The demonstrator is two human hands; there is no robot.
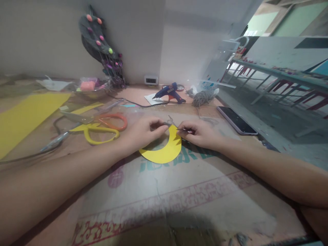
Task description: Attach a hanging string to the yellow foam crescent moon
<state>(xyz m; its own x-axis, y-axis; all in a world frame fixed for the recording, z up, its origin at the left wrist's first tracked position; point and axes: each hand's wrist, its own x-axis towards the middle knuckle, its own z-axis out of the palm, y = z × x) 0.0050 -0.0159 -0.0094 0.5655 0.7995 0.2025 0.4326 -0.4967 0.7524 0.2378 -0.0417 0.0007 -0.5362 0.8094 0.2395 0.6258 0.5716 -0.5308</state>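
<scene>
A yellow crescent-shaped paper cutout [164, 152] lies on the cardboard-covered table [179, 191] in the middle. My left hand [145, 131] rests on its left tip, fingers pinched on a thin grey string [171, 122]. My right hand [200, 133] sits at the cutout's right edge, fingers pinched on the other end of the same string. The string loops up between the two hands just above the paper.
Yellow-handled scissors [98, 133] and orange-handled scissors [112, 121] lie to the left, beside a yellow paper sheet [25, 116]. A blue glue gun [169, 93], a wad of grey yarn [202, 97] and a phone [236, 120] lie behind and to the right. A decorated dark ornament [99, 48] leans on the wall.
</scene>
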